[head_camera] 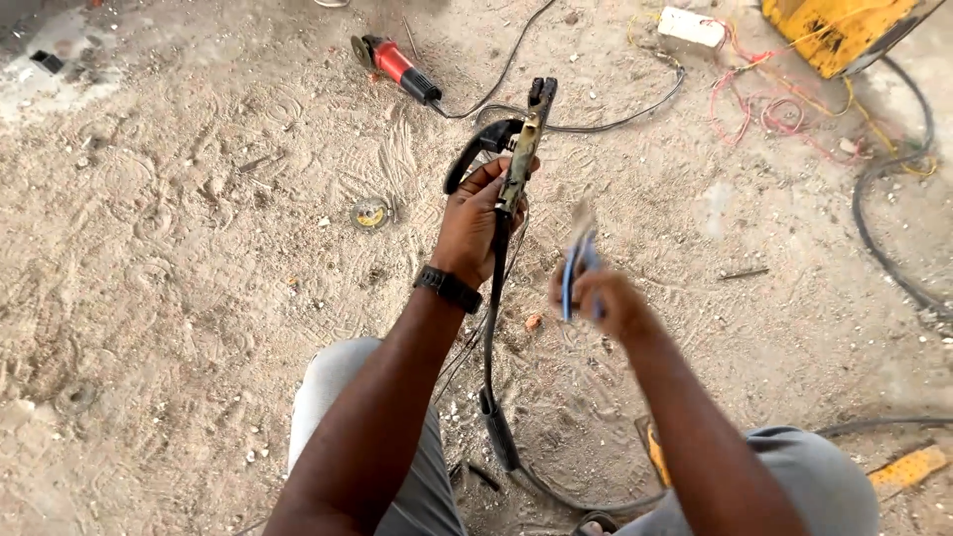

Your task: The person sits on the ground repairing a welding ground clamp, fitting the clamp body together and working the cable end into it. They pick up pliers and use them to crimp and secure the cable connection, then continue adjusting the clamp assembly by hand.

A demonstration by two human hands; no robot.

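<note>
In the left hand [475, 220], a worn black electrode holder [523, 139]

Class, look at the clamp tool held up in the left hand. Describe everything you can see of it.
The electrode holder is a long, worn metal clamp with dark jaws at its top and a curved black lever. It stands nearly upright, gripped at its middle by the left hand. A black cable hangs from its lower end toward the sandy ground.
</note>
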